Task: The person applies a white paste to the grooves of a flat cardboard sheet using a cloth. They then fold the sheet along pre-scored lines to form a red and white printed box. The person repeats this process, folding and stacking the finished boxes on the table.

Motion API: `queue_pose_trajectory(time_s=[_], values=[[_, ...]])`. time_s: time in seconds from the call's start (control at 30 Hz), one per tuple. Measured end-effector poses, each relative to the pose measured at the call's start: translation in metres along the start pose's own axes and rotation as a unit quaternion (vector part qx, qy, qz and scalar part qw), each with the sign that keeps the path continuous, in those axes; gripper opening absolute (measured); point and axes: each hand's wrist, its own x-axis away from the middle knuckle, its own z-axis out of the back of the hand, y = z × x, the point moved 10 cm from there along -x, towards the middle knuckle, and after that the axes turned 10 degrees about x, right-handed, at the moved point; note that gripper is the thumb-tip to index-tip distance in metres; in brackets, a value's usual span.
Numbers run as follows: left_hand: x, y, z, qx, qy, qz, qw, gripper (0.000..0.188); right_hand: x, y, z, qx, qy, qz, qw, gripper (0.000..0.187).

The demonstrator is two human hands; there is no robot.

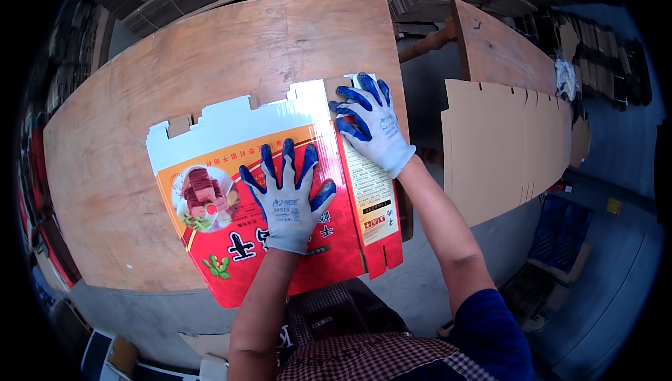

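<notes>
1. We see the printed carton sheet [348,223], red, orange and white, lying flat on the wooden worktop [112,192], its lower edge reaching past the near edge of the board.
2. We note the left hand [287,195], in a white and blue glove, palm down on the red panel, its fingers spread apart just right of the printed food picture [204,199].
3. We find the right hand [372,122], gloved alike, at the sheet's upper right, over the narrow pale panel; its fingers are apart and slightly bent.
4. Along the far edge we observe white notched flaps [231,118].
5. To the right, across a gap, we see brown cardboard [507,146] with slits along its edges.
6. Below, we see a checked apron [371,360] and a dark blue sleeve [493,332].
</notes>
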Motion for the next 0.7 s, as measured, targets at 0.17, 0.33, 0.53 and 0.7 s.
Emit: queue_pose_trajectory(time_s=[0.17,0.33,0.53,0.7], values=[[0.000,0.004,0.005,0.019,0.033,-0.014,0.999,0.060,0.002,0.001,-0.002,-0.001,0.012,-0.006,1.000,0.029],[0.001,0.001,0.003,0.015,0.035,-0.003,0.999,0.059,0.004,-0.016,-0.007,0.076,0.043,-0.062,0.994,0.032],[0.001,0.003,-0.001,-0.006,0.032,-0.011,0.999,0.059,0.046,-0.041,0.002,0.154,0.135,-0.165,0.965,0.040],[0.002,0.007,0.002,-0.023,0.035,-0.010,0.999,0.064,0.162,-0.084,0.001,0.078,0.076,-0.184,0.977,0.052]])
